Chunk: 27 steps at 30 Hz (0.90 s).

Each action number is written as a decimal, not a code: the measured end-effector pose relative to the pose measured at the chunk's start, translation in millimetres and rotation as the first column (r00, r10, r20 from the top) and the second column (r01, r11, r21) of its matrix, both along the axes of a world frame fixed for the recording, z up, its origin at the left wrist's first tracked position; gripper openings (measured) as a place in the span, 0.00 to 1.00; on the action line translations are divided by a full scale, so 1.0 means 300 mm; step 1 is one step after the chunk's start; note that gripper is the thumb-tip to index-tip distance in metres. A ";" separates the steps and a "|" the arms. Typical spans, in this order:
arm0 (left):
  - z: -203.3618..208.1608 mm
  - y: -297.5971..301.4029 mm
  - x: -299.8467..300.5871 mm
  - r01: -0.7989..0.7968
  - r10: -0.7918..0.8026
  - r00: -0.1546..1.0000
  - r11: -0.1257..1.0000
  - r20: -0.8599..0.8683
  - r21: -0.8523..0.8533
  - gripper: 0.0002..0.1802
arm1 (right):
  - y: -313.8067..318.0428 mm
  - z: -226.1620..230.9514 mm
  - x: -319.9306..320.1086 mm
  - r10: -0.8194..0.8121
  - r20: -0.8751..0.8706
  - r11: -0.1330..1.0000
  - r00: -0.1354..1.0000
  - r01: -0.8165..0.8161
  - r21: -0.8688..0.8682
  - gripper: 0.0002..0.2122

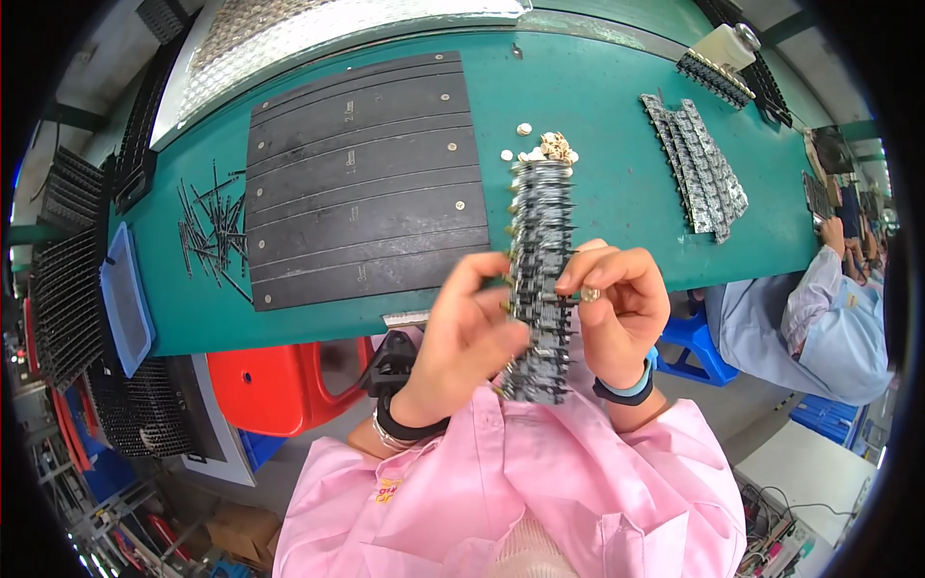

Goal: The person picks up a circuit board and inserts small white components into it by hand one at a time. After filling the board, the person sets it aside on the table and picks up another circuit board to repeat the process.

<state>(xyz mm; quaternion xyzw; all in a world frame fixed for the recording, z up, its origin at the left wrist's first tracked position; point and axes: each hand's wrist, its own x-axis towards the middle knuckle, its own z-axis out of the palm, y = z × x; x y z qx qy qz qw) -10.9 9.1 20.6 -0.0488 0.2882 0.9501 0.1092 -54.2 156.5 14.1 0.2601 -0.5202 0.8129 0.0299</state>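
Note:
A long stack of black and silver toothed strips [541,246] runs from the green table toward my chest. My left hand [461,335] grips its left side, thumb across the near part and fingertips at the edge; the hand is slightly blurred. On the other side, my right hand [621,308] pinches a small round pale-gold piece [590,294] between thumb and fingers, close to the stack's right edge. Beyond the far end lies a small pile of similar pale round pieces [555,146], with a few loose ones around it.
A black grooved plate [366,183] covers the table's left-middle, with loose thin black rods [214,226] beside it. More toothed strips [696,169] lie at right, near a white bottle [727,46]. A red stool [260,385] stands below the front edge. Another person [800,328] sits at right.

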 end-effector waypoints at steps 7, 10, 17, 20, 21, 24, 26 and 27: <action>0.047 -0.002 -0.014 -0.067 0.059 0.995 0.992 -0.080 -0.108 0.22 | -0.001 0.016 0.011 -0.095 -0.065 0.995 0.993 0.095 0.005 0.12; 0.063 0.000 -0.017 -0.159 0.143 0.982 0.979 -0.125 -0.125 0.23 | 0.010 0.002 0.008 -0.031 -0.089 0.998 0.996 0.035 0.046 0.14; 0.061 0.005 -0.017 -0.134 0.103 0.981 0.973 -0.165 -0.187 0.23 | 0.011 0.009 0.008 -0.013 -0.142 0.989 0.990 0.033 0.141 0.14; 0.050 0.011 -0.020 -0.154 0.116 0.977 0.964 -0.180 -0.216 0.23 | 0.019 0.010 0.007 0.000 -0.147 0.985 0.989 0.026 0.169 0.15; 0.046 0.015 -0.021 -0.183 0.144 0.973 0.957 -0.178 -0.227 0.23 | 0.022 0.010 0.006 0.013 -0.149 0.984 0.989 0.014 0.179 0.15; 0.040 0.014 -0.021 -0.208 0.167 0.969 0.948 -0.183 -0.239 0.22 | 0.026 0.012 0.003 0.030 -0.151 0.981 0.988 0.000 0.194 0.15; 0.039 0.010 -0.021 -0.197 0.151 0.969 0.950 -0.197 -0.241 0.22 | 0.028 0.015 0.000 0.032 -0.153 0.979 0.988 0.000 0.203 0.15; 0.040 0.009 -0.021 -0.198 0.151 0.969 0.950 -0.198 -0.240 0.22 | 0.030 0.016 -0.002 0.032 -0.153 0.979 0.988 0.000 0.204 0.15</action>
